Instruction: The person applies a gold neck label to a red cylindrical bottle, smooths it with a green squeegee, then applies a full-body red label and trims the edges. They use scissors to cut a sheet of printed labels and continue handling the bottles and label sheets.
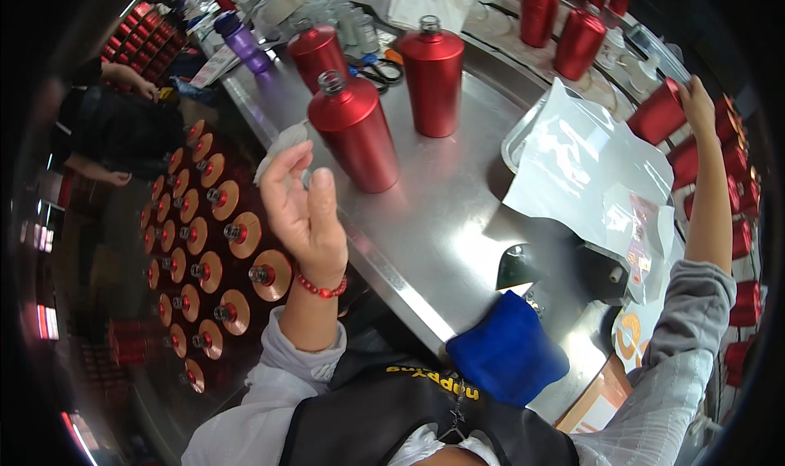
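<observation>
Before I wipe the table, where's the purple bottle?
In the head view, the purple bottle is at upper left, on the metal table near its edge, left of its three red bottles.

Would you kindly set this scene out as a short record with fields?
Left hand: fingers loosely curled, whitish cloth beside them; grip unclear
Right hand: touching a red container at right
Metal table: three red bottles standing
Metal tray: partly under a white sheet
Near edge: blue cloth item
Left side: rows of bottles with tan collars
</observation>
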